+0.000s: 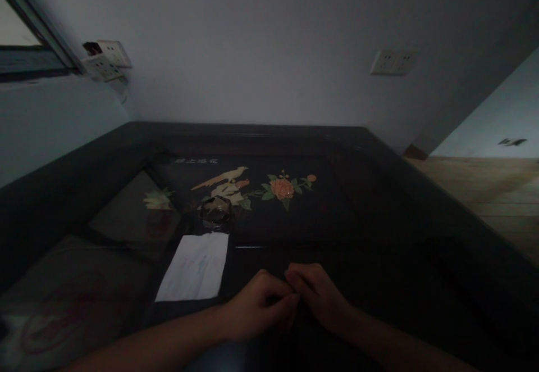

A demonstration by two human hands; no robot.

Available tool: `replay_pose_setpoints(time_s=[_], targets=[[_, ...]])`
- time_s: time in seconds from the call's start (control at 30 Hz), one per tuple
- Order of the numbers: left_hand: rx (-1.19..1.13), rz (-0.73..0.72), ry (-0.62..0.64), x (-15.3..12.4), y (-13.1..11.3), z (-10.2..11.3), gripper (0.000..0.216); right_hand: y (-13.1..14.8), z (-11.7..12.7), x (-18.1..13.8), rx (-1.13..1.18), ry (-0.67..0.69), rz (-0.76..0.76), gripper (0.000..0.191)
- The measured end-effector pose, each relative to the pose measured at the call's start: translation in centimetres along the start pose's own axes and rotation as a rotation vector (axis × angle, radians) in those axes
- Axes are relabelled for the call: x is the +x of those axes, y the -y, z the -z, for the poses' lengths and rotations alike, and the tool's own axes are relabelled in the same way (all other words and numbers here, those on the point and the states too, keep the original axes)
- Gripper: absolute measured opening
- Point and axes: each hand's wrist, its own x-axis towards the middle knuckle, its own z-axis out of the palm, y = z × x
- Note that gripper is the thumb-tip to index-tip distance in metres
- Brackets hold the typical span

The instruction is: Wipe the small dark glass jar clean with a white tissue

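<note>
The paper (196,268) lies flat on the dark desk (379,220), just left of the hands and not touched by either. The left hand (256,307) and right hand (322,299) meet knuckle to knuckle at the near edge. Their fingers (290,303) are curled narrow, tip against tip. Whether they pinch something small between them, I cannot tell in this dim light. Judging by how it lies, the sheet is unfolded and unhandled, so any work on it looks undone. Beyond the paper sits a small dark glossy lump (215,213), then the inlaid bird (223,178) and flower (282,188). Sockets (392,62) are set in the wall behind.
</note>
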Motion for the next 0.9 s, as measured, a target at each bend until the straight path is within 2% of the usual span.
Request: replay_pose_setpoints(time_s=[0.53,0.9], targets=[[0.0,-0.017,-0.008,-0.04,-0.2,0.08,0.061,-0.44,-0.02,0.08,-0.016,0.006,0.017,0.056],[-0.015,0.023,-0.016,0.0,-0.07,0.05,0.063,-0.3,-0.03,0.18,-0.077,-0.027,0.009,0.06]])
